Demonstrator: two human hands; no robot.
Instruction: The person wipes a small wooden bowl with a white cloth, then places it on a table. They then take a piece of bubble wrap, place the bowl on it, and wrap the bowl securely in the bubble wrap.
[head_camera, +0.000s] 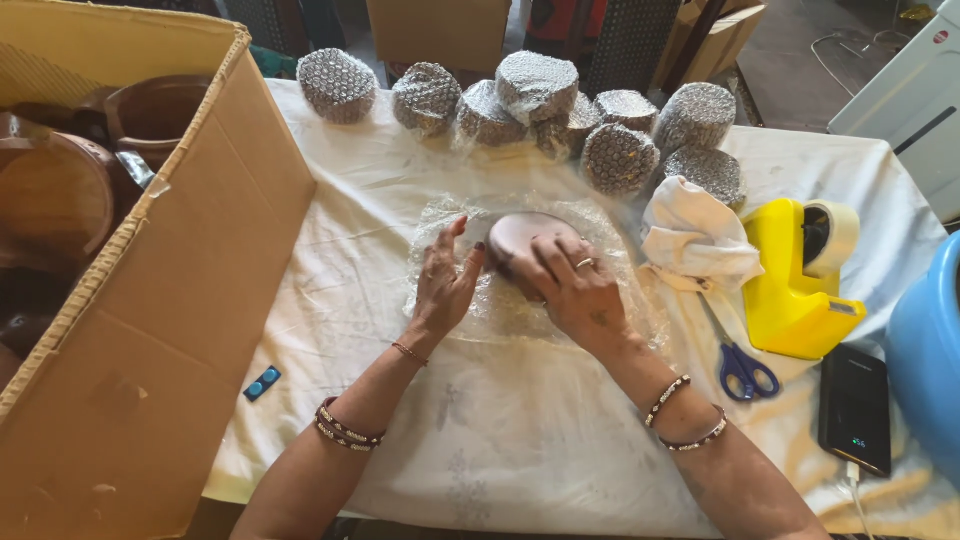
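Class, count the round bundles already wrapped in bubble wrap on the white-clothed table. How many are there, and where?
9 bubble-wrapped round bundles, clustered along the far edge: left, stacked top, front, right. Others may hide behind.

Left hand (443, 283) flat, fingers spread; right hand (570, 285) cupped, palm down.

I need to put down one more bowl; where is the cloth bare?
Bare cloth lies between the forearms, and between the cardboard box and left hand. Crowded: wrapped bundles along the far edge; rag, tape dispenser, scissors and phone beside the right hand.
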